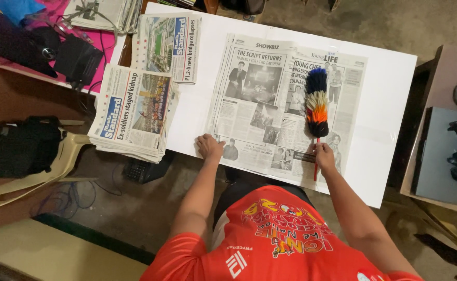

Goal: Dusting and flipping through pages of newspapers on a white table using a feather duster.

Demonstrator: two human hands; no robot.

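An open newspaper sheet [270, 104] lies spread on a white board [384, 104]. My left hand [209, 147] presses flat on the sheet's near left corner, fingers together on the paper. My right hand [323, 155] grips the red handle of a multicoloured feather duster [317, 104], whose blue, white, orange and black head rests on the right half of the sheet. I wear an orange shirt.
Two stacks of folded newspapers [134, 112] [168, 47] sit at the left of the board. A black bag [22, 145] rests on a beige plastic chair [56, 171]. A grey box with dark items [444, 156] stands at the right. Cables lie on the floor.
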